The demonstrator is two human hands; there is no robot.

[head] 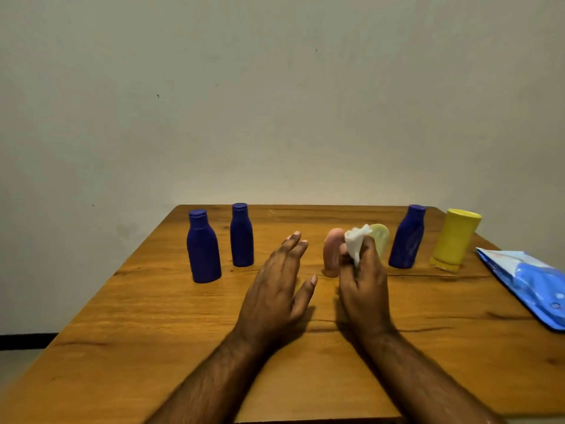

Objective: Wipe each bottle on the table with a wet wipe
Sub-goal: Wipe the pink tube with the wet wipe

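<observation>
right hand [363,289] gripping wet wipe [356,240], left hand [278,289] spread

On the wooden table [183,316] six bottles are standing in a row. Two blue bottles [203,247] [242,235] are standing on the left side. The left hand [276,290] is hovering over the table with straight fingers. The right hand [363,286] is gripping a white wipe [356,240], just in front of a pink bottle [332,250] and a pale green bottle [380,237]. A third blue bottle [408,237], a yellow bottle [454,240] and a blue wipe pack [529,283] are sitting on the right.
</observation>
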